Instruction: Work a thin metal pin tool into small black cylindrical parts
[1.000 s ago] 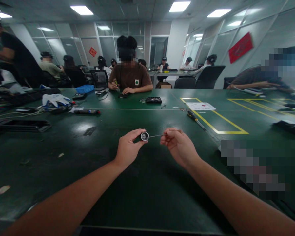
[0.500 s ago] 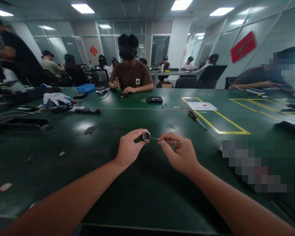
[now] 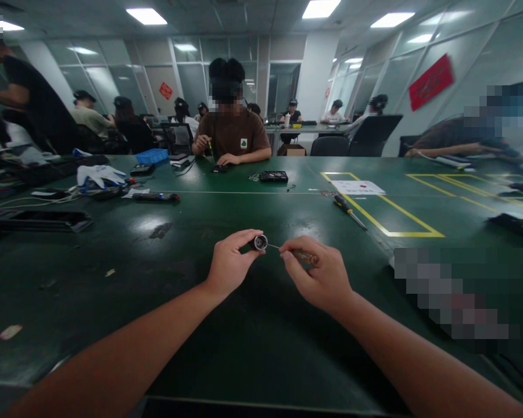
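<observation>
My left hand (image 3: 232, 262) grips a small round part (image 3: 260, 242) between thumb and fingers, above the middle of the green table. This part has a silvery rim and a dark hollow face turned toward me; its exact kind is unclear. In my right hand (image 3: 316, 270) is a thin screwdriver (image 3: 305, 256) with a translucent amber handle, my fingers wrapped around it. Its slim shaft points left, and the tip meets or nearly meets the right edge of the rim; I cannot tell which.
A yellow-and-black screwdriver (image 3: 348, 210) lies to the right, by yellow tape (image 3: 414, 234) and a white paper (image 3: 358, 187). White gloves (image 3: 99, 176), a dark pen-like tool (image 3: 156, 197) and a blue tray (image 3: 151, 156) are at left. Across the table sits a person (image 3: 233, 130) with a tool.
The round part has shifted very slightly right and turned a little. The amber handle has tilted, its rear end dropping lower in my right hand. Both arms stay nearly still.
</observation>
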